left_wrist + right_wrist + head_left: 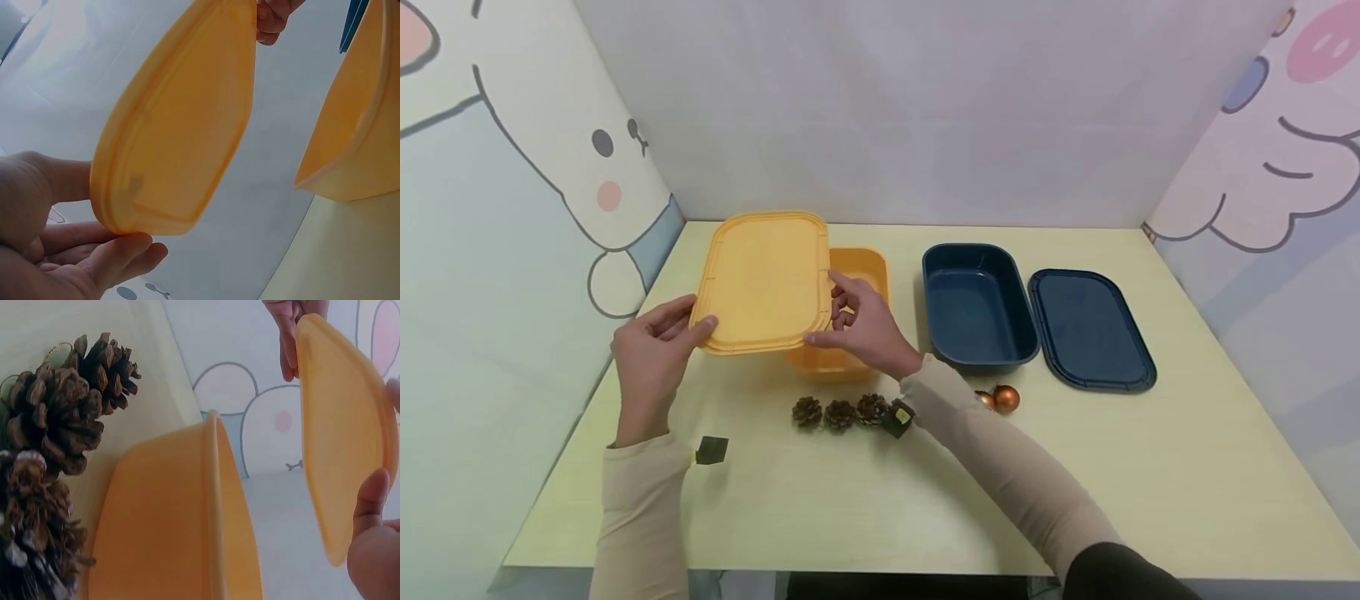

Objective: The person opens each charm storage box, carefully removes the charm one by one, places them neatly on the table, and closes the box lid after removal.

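Note:
Both hands hold a yellow lid (766, 282) up off the table, over the left part of a yellow box (867, 265). My left hand (653, 354) pinches the lid's near left corner, thumb on top and fingers beneath, as the left wrist view also shows. At the opposite side, my right hand (868, 325) grips the right edge between thumb and fingers. The box stands uncovered, partly hidden by the lid and right hand. In the right wrist view the lid (340, 425) is tilted and apart from the box (156, 512).
Several pinecones (839, 415) lie in a row before the yellow box. Copper-coloured baubles (1006, 398) sit further right, partly behind the right sleeve. An uncovered dark blue box (981, 304) stands right of the yellow one, its blue lid (1092, 329) flat beside it. Walls border the table.

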### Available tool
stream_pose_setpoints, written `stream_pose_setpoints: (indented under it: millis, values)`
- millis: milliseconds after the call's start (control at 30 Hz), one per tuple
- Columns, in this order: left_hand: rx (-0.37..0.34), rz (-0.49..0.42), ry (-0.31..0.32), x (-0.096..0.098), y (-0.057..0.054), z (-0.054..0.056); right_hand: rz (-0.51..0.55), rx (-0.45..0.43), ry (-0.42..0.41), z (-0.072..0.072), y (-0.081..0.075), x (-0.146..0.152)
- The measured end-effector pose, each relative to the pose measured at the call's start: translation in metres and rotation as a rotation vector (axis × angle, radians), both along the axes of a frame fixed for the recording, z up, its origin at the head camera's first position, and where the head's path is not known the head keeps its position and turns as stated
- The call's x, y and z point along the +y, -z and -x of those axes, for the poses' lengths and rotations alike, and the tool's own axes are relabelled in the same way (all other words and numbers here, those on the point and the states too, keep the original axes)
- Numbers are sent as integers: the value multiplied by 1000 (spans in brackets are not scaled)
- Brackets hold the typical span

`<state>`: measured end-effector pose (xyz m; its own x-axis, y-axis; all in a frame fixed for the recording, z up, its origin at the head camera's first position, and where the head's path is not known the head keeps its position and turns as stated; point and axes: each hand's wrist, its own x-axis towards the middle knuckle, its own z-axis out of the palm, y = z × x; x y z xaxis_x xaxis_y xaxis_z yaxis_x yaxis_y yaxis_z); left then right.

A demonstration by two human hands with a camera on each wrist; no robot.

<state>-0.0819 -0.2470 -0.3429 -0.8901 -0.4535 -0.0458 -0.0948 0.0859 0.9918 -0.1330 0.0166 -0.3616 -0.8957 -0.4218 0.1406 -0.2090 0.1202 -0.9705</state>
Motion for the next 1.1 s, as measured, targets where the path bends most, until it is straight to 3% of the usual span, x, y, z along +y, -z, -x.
stream_pose_setpoints:
  millis: [133, 333, 633, 833, 933, 1100]
  values:
    - [9, -24, 15, 0, -4, -3, 63, 30, -62, 1, -1, 5]
    - [25, -90, 60, -3, -9, -7, 127, 147, -74, -2, -6, 11]
    - [46, -133, 112, -7, -9, -13, 143, 321, -66, -5, -9, 17]
    - [65, -151, 159, -8, -9, -16, 76, 437, -45, -4, -13, 26]
    - [85, -166, 182, -7, -11, -17, -4, 541, -20, -2, -18, 32]
    - [94, -166, 203, -6, -12, -19, -69, 841, 35, 4, -22, 37]
